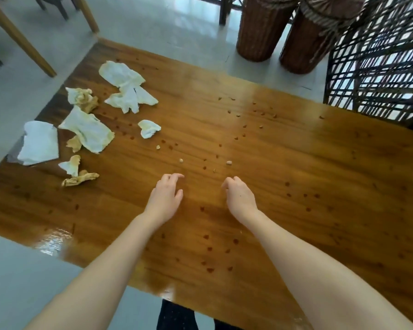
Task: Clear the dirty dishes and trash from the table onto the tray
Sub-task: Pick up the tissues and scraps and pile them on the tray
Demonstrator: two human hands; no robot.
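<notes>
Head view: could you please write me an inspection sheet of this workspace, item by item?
Surface: glossy wooden table, scattered with crumbs.
Job's things: crumpled, stained napkins at the left end; no dishes or tray seen.
Clutter: nothing seen beyond the trash.
Grippers: left hand open above the table; right hand fingers curled, contents hidden.
Cables: nothing seen.
Surroundings: two round wicker bases, a lattice chair, wooden legs.

A glossy wooden table (pixel 296 163) carries crumpled napkins (pixel 126 91), white and brown-stained, clustered left of and beyond a small white napkin scrap (pixel 149 128). Pale crumbs (pixel 229 162) lie scattered right of that scrap, among dark spots.
</notes>
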